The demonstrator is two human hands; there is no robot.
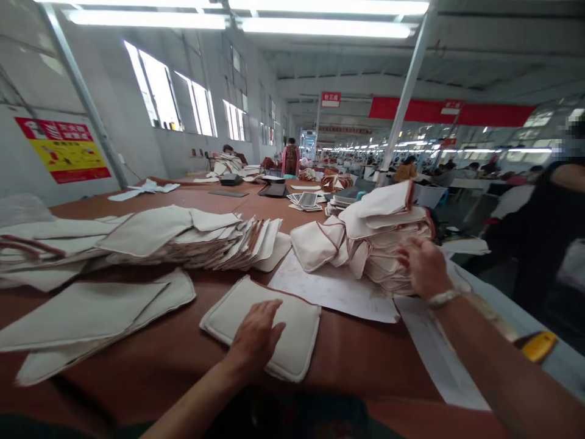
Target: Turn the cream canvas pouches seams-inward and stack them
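My left hand (258, 334) lies on a cream, stitched cloth panel (292, 323) with rounded corners, its fingers stretched out. This panel rests flat on the brown table (365, 360) in front of me. My right hand (424, 265) is at the right side of a tall, uneven stack of similar cream panels (388, 222), some with brown edges. Its fingers are curled together; what they hold, if anything, I cannot make out. White paper sheets (329, 286) lie partly under that stack.
A long leaning row of panels (183, 235) spans the left side, with several loose panels (86, 311) before it. A yellow-and-black object (537, 346) lies near the right edge. Dark flat pieces (274, 188) lie farther back. A person in dark clothes (539, 231) stands at right.
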